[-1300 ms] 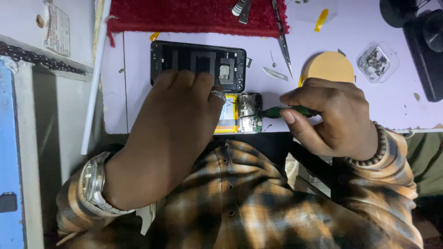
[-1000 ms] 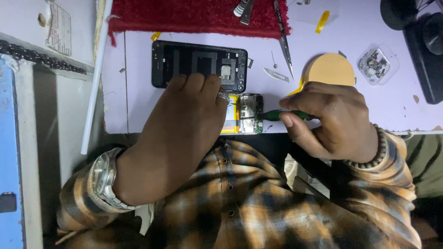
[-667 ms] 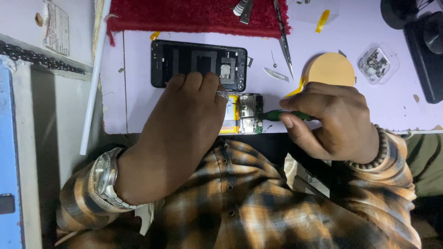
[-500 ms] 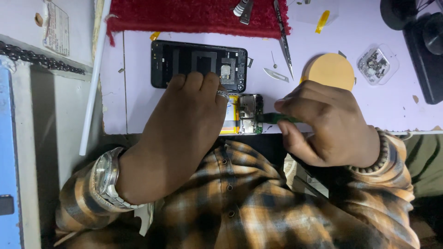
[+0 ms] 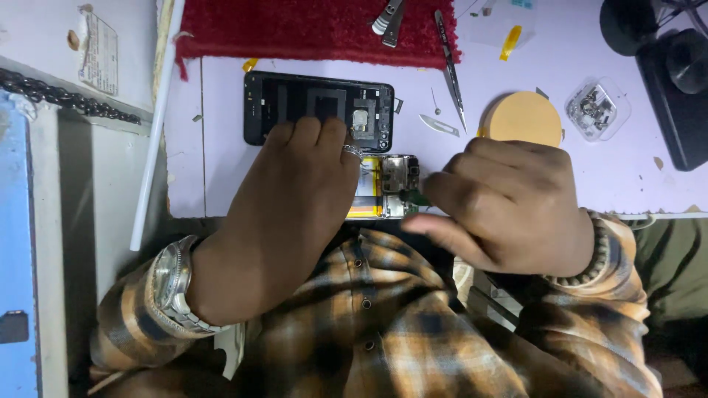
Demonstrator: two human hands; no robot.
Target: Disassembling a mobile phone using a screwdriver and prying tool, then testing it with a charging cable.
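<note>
The left hand [image 5: 295, 199] presses flat on the opened phone [image 5: 387, 188], steadying it at the worktop [image 5: 221, 147] edge, while the right hand [image 5: 509, 206] pinches a green-handled tool [image 5: 417, 197] at its exposed end.

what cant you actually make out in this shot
Head view:
- Most of the opened phone: covered by the left hand.
- Green tool: only its tip shows; the right hand hides the rest.
- Small parts in the clear case: too tiny.
- Black device: cut by the right edge.
</note>
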